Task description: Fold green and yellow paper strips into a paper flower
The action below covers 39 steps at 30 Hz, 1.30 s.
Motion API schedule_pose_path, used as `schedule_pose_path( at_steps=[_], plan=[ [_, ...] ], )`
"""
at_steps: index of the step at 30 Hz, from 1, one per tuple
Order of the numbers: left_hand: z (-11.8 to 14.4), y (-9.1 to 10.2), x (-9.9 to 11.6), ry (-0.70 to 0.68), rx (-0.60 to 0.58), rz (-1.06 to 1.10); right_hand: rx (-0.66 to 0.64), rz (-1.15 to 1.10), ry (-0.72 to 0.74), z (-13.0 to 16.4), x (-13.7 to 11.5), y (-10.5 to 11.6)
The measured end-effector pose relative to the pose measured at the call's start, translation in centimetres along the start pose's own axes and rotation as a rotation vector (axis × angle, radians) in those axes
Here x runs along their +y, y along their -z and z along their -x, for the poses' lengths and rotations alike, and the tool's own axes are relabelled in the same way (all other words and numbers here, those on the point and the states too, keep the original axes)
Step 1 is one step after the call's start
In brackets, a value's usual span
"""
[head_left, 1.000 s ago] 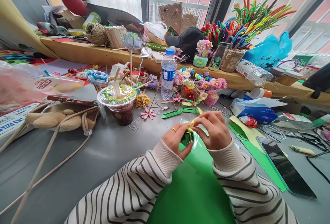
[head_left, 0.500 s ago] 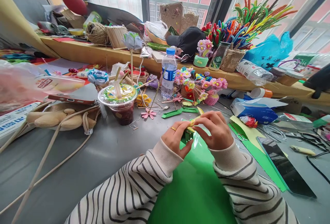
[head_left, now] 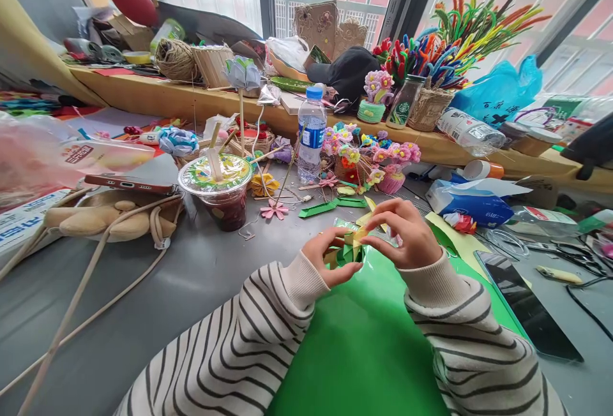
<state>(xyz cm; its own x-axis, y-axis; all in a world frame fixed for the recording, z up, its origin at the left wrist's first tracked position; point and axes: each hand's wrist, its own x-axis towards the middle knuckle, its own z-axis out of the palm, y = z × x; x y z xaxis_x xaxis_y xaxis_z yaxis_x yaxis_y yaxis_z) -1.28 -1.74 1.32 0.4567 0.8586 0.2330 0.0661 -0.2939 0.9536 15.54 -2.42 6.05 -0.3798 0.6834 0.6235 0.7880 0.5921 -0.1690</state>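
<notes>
Both hands pinched on a small folded paper piece (head_left: 353,245), centre of frame, held just above the green sheet (head_left: 364,339). Left hand (head_left: 330,261) grips its lower-left edge with thumb and fingers; right hand (head_left: 405,237) nips the yellow top from the right. Paper looks light, thin and easily creased: best taken at the folded edges, not the loose flaps. Cup (head_left: 218,189) sits left of centre, well apart.

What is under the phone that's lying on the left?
The phone rests on a tan cloth bag with rope handles, beside a sealed drink cup. The bag's part beneath the phone, and its inside, are covered from view.
</notes>
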Motion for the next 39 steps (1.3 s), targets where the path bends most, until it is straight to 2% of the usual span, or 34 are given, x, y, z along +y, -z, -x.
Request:
schedule_pose_path(
  at_steps=[3, 7, 13, 16, 20, 22, 27, 31, 33, 36, 39],
  plan=[
    [-0.1, 0.2, -0.2, 0.079, -0.108, 0.218, -0.072, -0.043, 0.018, -0.2, 0.1, 0.6],
    [-0.3, 0.6, -0.3, 0.089, -0.211, 0.414, -0.081, -0.117, -0.013, -0.2, 0.3, 0.7],
    [-0.2, 1.0, -0.3, 0.096, -0.178, 0.468, -0.021, -0.281, -0.231, 0.1, 0.3, -0.1],
    [-0.5, 1.4, -0.5, 0.162, -0.186, 0.565, -0.079, -0.44, -0.288, 0.2, 0.5, 0.0],
    [-1.2, 2.2, -0.6, 0.339, -0.258, 0.771, -0.198, -0.695, -0.401, 0.3, 0.8, 0.2],
    [-1.4, 2.4, -0.7, 0.357, -0.291, 0.813, -0.214, -0.772, -0.471, 0.4, 0.8, 0.1],
    [-1.3, 2.1, -1.3, 0.322, -0.268, 0.797, -0.165, -0.863, -0.577, 0.5, 0.7, -0.2],
    [-1.2, 2.0, -1.4, 0.147, -0.225, 0.747, -0.092, -0.903, -0.623, 0.5, 0.6, -0.2],
    [-1.1, 2.0, -1.2, 0.102, -0.195, 0.704, -0.048, -0.936, -0.645, 0.5, 0.4, -0.2],
    [-1.1, 2.0, -0.9, 0.102, -0.148, 0.708, 0.015, -0.999, -0.68, 0.4, -0.3, -0.4],
    [-1.1, 2.2, -0.9, 0.129, -0.182, 0.803, 0.054, -1.082, -0.72, 0.4, -0.8, -0.8]
  ],
)
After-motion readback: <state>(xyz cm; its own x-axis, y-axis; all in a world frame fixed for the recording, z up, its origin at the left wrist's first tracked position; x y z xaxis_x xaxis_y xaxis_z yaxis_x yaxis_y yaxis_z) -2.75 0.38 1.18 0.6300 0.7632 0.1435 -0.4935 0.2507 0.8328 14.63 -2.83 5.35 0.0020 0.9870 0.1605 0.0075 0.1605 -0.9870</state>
